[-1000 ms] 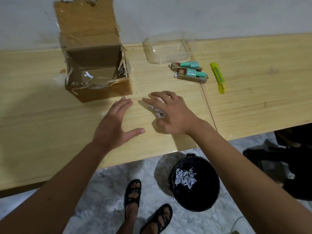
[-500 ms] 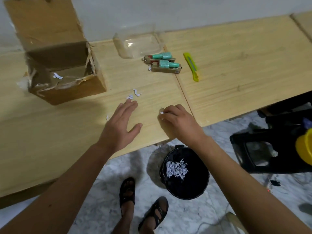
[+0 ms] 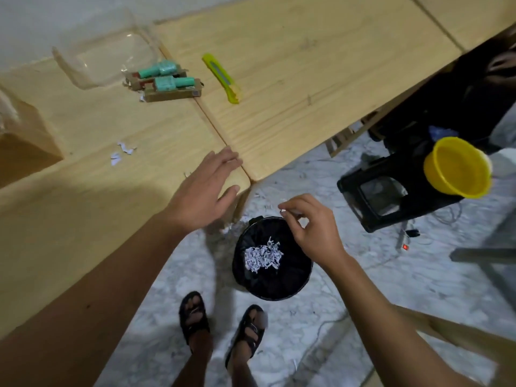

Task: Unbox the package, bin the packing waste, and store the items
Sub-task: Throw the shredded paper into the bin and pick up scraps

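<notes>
From my head view, my right hand [image 3: 312, 230] hangs over the rim of the black bin [image 3: 272, 256], thumb and fingertips pinched on a small white paper scrap [image 3: 283, 211]. My left hand [image 3: 205, 192] lies flat, fingers straight, on the wooden table [image 3: 293, 79] edge just above the bin, holding nothing.

To do this drop well, I judge I should carry the pinch further in over the bin's mouth before letting go; the scrap sits near the rim's far side, and something so light would likely drift onto the floor, where stray bits already lie beside the bin. Then I would sweep up the loose scraps [image 3: 121, 153] left of my left hand on the table.

The bin is round, lined with a crinkled dark bag, and holds a heap of shredded paper [image 3: 262, 256], thin, curly, white. Up the table from the bin lie two teal items [image 3: 167, 82] on brown card backings, just beside a clear plastic tray [image 3: 106, 57] with a soft, glossy rim. Right of them is a slim lime-green utility knife [image 3: 222, 78]. The torn cardboard box [image 3: 25, 143] sits at the far left, mostly cut off. The tabletop is pale, grained and smooth. Right of the bin, a yellow plastic cup [image 3: 458, 167] sits by a black stool [image 3: 391, 194].
</notes>
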